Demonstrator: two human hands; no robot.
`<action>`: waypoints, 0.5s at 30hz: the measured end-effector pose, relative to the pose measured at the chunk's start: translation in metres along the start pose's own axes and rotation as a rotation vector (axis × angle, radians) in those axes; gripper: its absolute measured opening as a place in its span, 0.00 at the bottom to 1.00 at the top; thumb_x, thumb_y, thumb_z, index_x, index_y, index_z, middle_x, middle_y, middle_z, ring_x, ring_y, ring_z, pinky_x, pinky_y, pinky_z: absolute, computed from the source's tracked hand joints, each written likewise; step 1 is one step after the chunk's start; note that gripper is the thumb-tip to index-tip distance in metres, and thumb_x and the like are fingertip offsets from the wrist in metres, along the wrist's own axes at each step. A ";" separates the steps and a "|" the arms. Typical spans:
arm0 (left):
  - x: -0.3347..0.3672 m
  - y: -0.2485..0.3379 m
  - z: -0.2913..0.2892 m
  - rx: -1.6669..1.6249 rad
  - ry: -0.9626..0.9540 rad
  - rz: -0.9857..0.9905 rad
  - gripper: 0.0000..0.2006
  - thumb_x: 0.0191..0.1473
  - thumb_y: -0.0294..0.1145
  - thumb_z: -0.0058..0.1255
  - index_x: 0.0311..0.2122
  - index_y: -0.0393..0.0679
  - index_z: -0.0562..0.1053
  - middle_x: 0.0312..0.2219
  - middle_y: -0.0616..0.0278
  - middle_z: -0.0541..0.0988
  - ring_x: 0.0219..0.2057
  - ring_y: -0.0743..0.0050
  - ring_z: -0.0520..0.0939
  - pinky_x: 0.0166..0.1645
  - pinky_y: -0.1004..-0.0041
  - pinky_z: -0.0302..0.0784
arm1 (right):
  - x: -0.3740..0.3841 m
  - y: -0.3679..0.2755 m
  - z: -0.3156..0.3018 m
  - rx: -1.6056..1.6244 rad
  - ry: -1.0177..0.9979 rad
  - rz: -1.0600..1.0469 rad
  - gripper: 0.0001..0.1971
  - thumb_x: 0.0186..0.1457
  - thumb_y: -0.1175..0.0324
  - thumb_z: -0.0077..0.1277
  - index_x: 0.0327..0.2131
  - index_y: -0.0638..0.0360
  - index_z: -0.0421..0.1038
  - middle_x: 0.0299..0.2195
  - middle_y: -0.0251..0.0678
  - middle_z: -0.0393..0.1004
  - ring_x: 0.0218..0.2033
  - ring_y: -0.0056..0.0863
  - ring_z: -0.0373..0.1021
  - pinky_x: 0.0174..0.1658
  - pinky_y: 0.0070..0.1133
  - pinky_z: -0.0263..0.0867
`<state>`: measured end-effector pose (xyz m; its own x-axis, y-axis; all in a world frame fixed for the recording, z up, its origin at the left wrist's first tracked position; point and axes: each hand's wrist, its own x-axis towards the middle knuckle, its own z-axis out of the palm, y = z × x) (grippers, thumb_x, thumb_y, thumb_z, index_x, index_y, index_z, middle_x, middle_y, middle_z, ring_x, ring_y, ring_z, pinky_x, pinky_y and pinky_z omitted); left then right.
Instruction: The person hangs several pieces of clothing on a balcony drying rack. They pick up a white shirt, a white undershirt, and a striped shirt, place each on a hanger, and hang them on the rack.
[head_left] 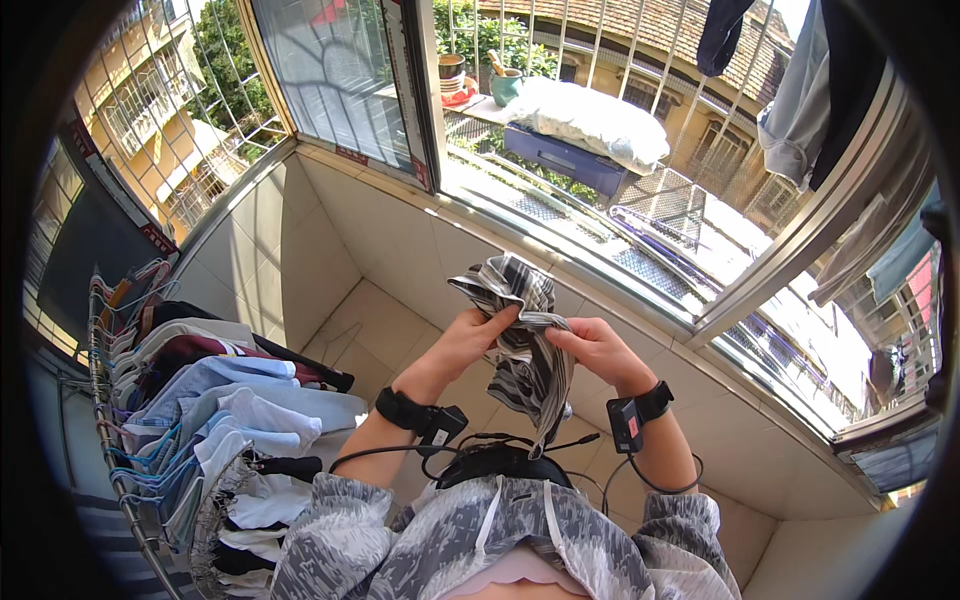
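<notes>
A bunched striped cloth (522,360) in black, grey and white hangs between my hands, in front of my body; folded over itself, it does not show what kind of garment it is. My left hand (474,338) pinches its upper left part, thumb on top. On the other side my right hand (598,350) grips the edge between thumb and fingers. One end of the cloth flops up above my hands, and the rest dangles below them. Each wrist wears a black strap with a small box and a cable.
At left stands a metal rack (118,470) crowded with clothes (225,395) on hangers. Ahead is a tiled wall below an open window (345,80). Outside, a white bundle (585,120) lies on a blue box (565,160) beside potted plants. Garments (800,110) hang at upper right.
</notes>
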<state>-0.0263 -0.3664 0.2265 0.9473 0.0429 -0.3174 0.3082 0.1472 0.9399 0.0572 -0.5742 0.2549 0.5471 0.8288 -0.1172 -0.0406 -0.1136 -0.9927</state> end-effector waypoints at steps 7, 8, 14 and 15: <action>0.000 -0.004 0.009 -0.087 0.066 -0.042 0.12 0.56 0.36 0.44 0.42 0.41 0.70 0.36 0.64 0.76 0.34 0.77 0.77 0.38 0.75 0.73 | -0.003 0.024 -0.012 -0.080 0.286 -0.021 0.13 0.58 0.63 0.46 0.36 0.65 0.71 0.27 0.22 0.70 0.27 0.10 0.62 0.31 0.12 0.60; 0.001 -0.005 0.011 -0.101 0.093 -0.063 0.12 0.55 0.36 0.43 0.41 0.41 0.70 0.35 0.64 0.76 0.34 0.76 0.77 0.38 0.75 0.73 | -0.003 0.029 -0.013 -0.061 0.302 -0.124 0.13 0.58 0.63 0.46 0.35 0.64 0.71 0.26 0.22 0.69 0.26 0.09 0.62 0.30 0.11 0.60; 0.002 -0.006 -0.003 -0.409 0.140 -0.078 0.13 0.52 0.34 0.37 0.39 0.41 0.69 0.34 0.57 0.76 0.35 0.66 0.76 0.41 0.62 0.71 | -0.015 0.040 -0.045 0.398 0.535 -0.146 0.11 0.61 0.62 0.39 0.33 0.56 0.67 0.21 0.19 0.65 0.20 0.07 0.58 0.23 0.11 0.56; -0.001 -0.005 -0.010 -0.543 0.107 -0.079 0.15 0.51 0.34 0.35 0.40 0.39 0.69 0.37 0.53 0.76 0.37 0.60 0.76 0.46 0.56 0.70 | -0.018 0.040 -0.056 0.469 0.635 -0.153 0.11 0.61 0.63 0.38 0.34 0.58 0.67 0.23 0.21 0.67 0.22 0.09 0.61 0.24 0.12 0.59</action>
<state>-0.0292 -0.3577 0.2205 0.9002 0.1071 -0.4221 0.2619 0.6411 0.7214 0.0926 -0.6245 0.2188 0.9404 0.3305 -0.0806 -0.1967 0.3348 -0.9215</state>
